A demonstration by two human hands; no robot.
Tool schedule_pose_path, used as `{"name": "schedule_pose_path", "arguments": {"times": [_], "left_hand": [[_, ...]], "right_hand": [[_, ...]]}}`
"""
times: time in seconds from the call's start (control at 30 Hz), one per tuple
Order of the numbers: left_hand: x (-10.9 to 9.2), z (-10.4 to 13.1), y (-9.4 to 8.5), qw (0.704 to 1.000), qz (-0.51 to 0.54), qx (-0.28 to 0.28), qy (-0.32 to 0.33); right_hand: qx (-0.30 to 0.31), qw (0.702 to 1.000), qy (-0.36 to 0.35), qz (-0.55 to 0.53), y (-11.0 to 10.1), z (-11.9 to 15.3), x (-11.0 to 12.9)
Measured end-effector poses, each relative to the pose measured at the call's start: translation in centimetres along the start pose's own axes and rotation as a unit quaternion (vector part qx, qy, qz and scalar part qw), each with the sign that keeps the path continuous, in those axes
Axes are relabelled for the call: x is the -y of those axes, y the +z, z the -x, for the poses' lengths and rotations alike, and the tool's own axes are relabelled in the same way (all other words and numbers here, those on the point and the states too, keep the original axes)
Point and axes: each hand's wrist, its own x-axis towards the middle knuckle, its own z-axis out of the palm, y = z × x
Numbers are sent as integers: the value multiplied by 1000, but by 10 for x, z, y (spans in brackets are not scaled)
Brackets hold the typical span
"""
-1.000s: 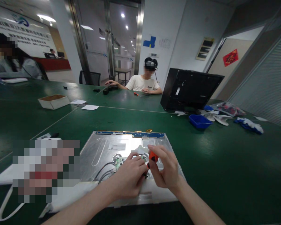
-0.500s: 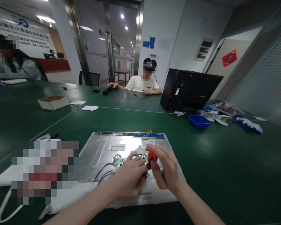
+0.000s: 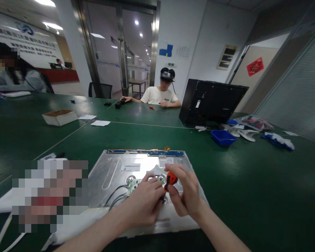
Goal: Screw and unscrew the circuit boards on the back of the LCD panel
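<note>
A flat silver metal panel (image 3: 112,171) lies on the green table, with a blue circuit strip (image 3: 170,153) along its far edge. My right hand (image 3: 185,190) grips the orange and black handle of a screwdriver (image 3: 171,179) over the panel's middle. Beside it, my left hand (image 3: 148,196) is closed, its fingertips close to the screwdriver's lower end; what they hold, if anything, is hidden. A small green circuit board (image 3: 132,185) shows behind my left hand, and dark cables (image 3: 116,193) run from it toward the near left.
A pixelated patch covers the near left, beside a white cable (image 3: 2,232). Farther off are an open box (image 3: 60,118), papers (image 3: 100,123), a black monitor (image 3: 215,103), a blue tray (image 3: 223,138) and gloves (image 3: 279,140). A person (image 3: 160,94) sits across the table.
The view has shifted slightly. The orange handle has turned and tilts a little differently in my right hand. My left hand stays nearly where it was.
</note>
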Motion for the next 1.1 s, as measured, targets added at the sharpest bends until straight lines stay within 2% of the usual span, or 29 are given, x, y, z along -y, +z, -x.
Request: {"name": "schedule_pose_path", "arguments": {"times": [0.1,0.3,0.4,0.63,0.93,1.1], "left_hand": [[0,0,0,1000,-2,5,0],[-1,-1,1,1000,5,3,-2],[-1,-1,0,1000,4,7,-8],[0,0,0,1000,-7,10,2],[1,1,0,1000,-5,10,0],[0,1,0,1000,2,7,-10]], "right_hand": [[5,1000,2,3,-1,-1,1],[-37,998,-13,59,5,2,-1],[-33,997,-8,67,6,2,-2],[18,1000,18,-10,-2,0,-1],[-33,998,-4,59,4,3,-6],[-18,999,9,46,1,0,-5]]}}
